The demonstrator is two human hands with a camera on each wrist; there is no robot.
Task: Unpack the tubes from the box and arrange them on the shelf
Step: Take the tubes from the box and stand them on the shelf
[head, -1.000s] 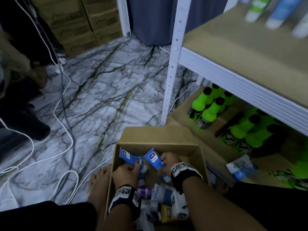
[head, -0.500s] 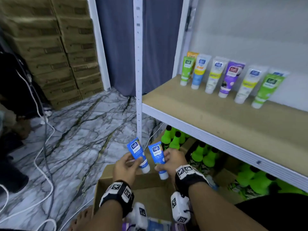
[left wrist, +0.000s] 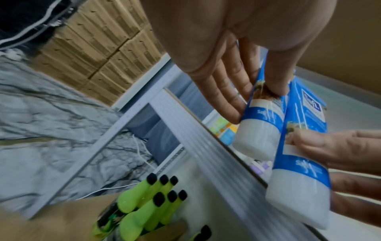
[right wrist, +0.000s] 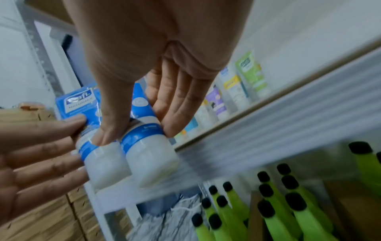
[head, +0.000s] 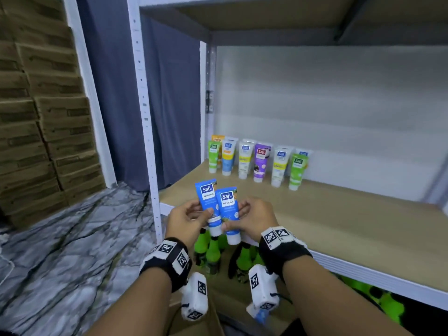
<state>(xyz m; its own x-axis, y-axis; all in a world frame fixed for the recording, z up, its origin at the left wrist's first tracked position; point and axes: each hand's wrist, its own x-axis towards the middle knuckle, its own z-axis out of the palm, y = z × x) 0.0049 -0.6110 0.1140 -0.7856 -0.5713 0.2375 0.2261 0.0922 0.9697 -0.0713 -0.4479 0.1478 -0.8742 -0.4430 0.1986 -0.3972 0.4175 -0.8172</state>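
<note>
Both hands are rising from the box toward the shelf (head: pixel 339 221); in the head view the left hand (head: pixel 186 218) is pinching one blue tube (head: pixel 209 202) and the right hand (head: pixel 254 218) another (head: pixel 229 209), caps down, just before the shelf edge; labels are reading "Safi Naturals"; a row of Safi tubes (head: pixel 258 161) is already standing at the back. Left wrist view: thumb and fingers are clamping the tube (left wrist: pixel 261 117). Right wrist view: likewise (right wrist: pixel 146 130); green bottles (right wrist: pixel 288 203) are sitting below. Judging by this, several tubes are placed, these two pending.

both blue tubes (head: pixel 219 208) raised to shelf (head: pixel 339 221) level
</note>
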